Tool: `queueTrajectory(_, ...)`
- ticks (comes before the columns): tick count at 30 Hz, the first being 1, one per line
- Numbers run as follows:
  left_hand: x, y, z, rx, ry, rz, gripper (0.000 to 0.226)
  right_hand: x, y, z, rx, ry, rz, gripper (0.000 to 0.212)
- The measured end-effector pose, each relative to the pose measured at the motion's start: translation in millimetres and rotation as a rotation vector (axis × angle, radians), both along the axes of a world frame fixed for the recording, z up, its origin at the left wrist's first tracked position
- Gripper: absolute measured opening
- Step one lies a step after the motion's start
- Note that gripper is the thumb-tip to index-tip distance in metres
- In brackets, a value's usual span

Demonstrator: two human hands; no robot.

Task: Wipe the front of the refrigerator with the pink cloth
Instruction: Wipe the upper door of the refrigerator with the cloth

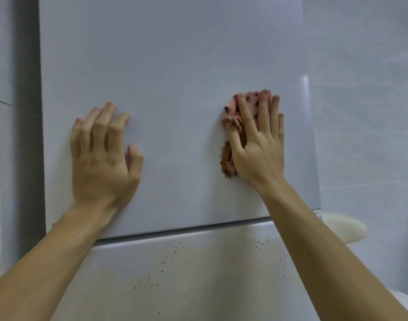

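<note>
Pink cloth (pixel 230 114) sits bunched against the refrigerator (pixel 166 54), right of centre on its upper door (pixel 186 195), with brown staining along the cloth's left edge. The right hand (pixel 258 147) presses it flat, fingers spread and fairly straight over it. Over on the left, the left hand (pixel 101 156) braces on the same panel, fingers loosely bent, holding nothing. Looks like mid-wipe on the top panel. Below the seam, the lower door (pixel 198 269) shows dark specks (pixel 276 253), so the next stroke likely calls for firm pressure, sweeping down toward them.
</note>
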State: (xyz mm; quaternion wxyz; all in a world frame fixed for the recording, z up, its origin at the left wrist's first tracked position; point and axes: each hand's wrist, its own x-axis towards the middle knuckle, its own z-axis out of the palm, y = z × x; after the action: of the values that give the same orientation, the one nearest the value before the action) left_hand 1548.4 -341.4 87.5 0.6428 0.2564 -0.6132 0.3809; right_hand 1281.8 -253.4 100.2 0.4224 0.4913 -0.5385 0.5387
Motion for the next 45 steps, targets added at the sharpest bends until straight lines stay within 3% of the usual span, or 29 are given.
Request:
queueTrajectory(5,-1,1,0,-0.001,-0.004,0.01,0.053,11,0,-22,-0.012,-0.006,0.029,0.063)
queueTrajectory(11,-1,1,0,-0.025,0.008,-0.03,0.052,27,6,-123,0.05,0.258,-0.041,0.06)
queueTrajectory(17,10,3,3,0.025,-0.04,-0.059,0.053,20,-10,-24,-0.084,0.235,-0.171,0.063)
queueTrajectory(21,27,0,2,0.007,-0.05,0.002,0.051,26,-17,19,-0.138,0.141,-0.061,0.064)
queueTrajectory(25,33,-2,0,0.037,-0.064,-0.005,0.053,36,-17,-4,-0.151,0.117,-0.011,0.065)
queueTrajectory(32,35,-3,-8,0.032,-0.071,0.008,0.055,49,-10,-115,-0.04,0.329,0.011,0.061)
queueTrajectory(36,37,-3,-5,0.032,-0.08,-0.009,0.055,49,-18,-67,-0.111,0.349,-0.003,0.057)
queueTrajectory(41,49,-4,-5,0.015,-0.102,0.023,0.055,68,-33,27,-0.229,0.16,-0.022,0.057)
queueTrajectory(45,50,-6,-6,0.029,-0.099,0.018,0.056,78,-29,3,-0.224,0.127,0.084,0.055)
